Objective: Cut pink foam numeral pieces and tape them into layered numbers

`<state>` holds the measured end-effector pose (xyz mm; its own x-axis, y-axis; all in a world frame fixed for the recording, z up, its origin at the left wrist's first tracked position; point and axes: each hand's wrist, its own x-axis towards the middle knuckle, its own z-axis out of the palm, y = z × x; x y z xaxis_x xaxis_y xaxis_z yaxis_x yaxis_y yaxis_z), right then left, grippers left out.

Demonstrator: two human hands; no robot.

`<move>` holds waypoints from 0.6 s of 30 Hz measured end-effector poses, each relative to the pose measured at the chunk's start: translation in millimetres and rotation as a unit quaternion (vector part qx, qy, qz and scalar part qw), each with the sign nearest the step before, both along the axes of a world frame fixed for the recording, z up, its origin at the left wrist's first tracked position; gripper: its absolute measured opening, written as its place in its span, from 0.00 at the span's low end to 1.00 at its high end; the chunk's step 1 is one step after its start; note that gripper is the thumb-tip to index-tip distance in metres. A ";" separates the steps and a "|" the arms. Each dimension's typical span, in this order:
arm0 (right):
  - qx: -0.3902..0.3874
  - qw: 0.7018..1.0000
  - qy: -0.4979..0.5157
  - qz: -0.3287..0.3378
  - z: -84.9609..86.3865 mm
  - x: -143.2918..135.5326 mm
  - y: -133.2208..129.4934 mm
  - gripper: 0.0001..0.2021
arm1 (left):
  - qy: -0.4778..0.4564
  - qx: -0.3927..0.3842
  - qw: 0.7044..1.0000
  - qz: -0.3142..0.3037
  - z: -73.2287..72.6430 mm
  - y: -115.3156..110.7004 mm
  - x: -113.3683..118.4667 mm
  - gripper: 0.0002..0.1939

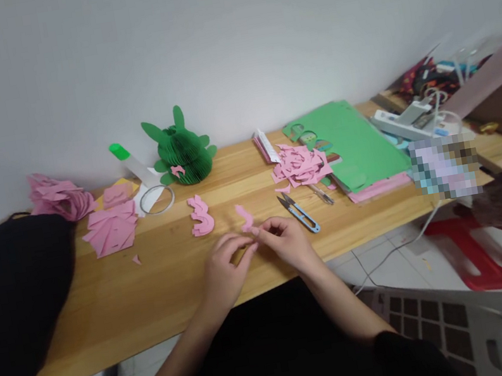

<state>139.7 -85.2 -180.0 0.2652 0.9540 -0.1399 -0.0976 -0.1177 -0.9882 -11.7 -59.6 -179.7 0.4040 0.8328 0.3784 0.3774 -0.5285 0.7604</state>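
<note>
Our left fingers [240,240] could pass over the counter [120,300] toward the black cloth [15,304]; rightward, blue snips [311,224] and what looks like a cutter [322,194] obstruct us.

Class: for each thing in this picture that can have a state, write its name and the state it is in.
Blue-handled snips: blades open
Green honeycomb figure: fanned out, upright
White tube: green cap on
Curved pink pieces: stacked
Pink scraps: heaped
Green sheet: lying flat
Curved pink strip: apparently pinched by the right hand
Left hand: fingers bent
</note>
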 end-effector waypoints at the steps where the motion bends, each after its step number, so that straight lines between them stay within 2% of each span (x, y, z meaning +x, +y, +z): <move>1: -0.003 1.000 0.004 -0.002 0.0 -0.3 -0.2 0.18 | 0.004 0.003 1.000 -0.002 0.1 -0.2 0.6 0.03; 10: -0.013 0.999 0.050 -0.002 2.9 -5.7 -2.7 0.21 | 0.024 0.047 0.999 -0.008 0.2 -6.0 4.8 0.03; 18: -0.026 0.995 0.091 0.028 4.6 1.9 -8.1 0.24 | 0.007 0.055 0.998 -0.030 2.2 -2.4 -3.8 0.01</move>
<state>141.6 -93.3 -175.4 0.1776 0.9566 -0.2309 -0.2660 -0.1792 -0.9472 -15.5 -62.0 -177.5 0.4575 0.7608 0.4604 0.3520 -0.6304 0.6919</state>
